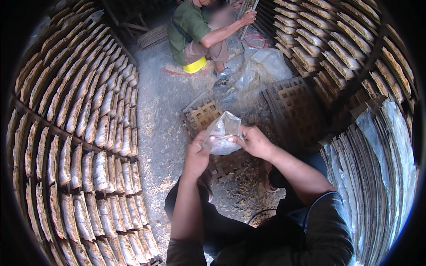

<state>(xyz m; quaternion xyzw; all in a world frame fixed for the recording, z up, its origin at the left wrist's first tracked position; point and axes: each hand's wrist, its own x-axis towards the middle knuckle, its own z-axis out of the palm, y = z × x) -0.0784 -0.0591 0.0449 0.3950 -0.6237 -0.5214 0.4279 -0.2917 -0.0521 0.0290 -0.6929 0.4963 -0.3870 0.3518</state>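
A clear plastic bag (227, 126) is stretched between my two hands above the floor, its sides puffed out. On its left side, my left hand (199, 148) is closed on the bag, with some fingers showing through the plastic. My right hand (255, 141) pinches the bag's right edge between thumb and fingers. Something pale shows in the lower part of the bag; I cannot tell whether it is contents or folded plastic. Below and behind the bag lies a woven bamboo tray (202, 111) on the floor.
Racks of trays holding pale, brown-flecked slabs (102, 173) rise at left and right (317, 33). Another woven tray (293, 99) and crumpled plastic sheeting (266, 66) lie ahead. A co-worker (188, 31) sits on a yellow stool (195, 65). Stacked trays with plastic (368, 177) stand at right. Crumbs litter the floor (155, 115).
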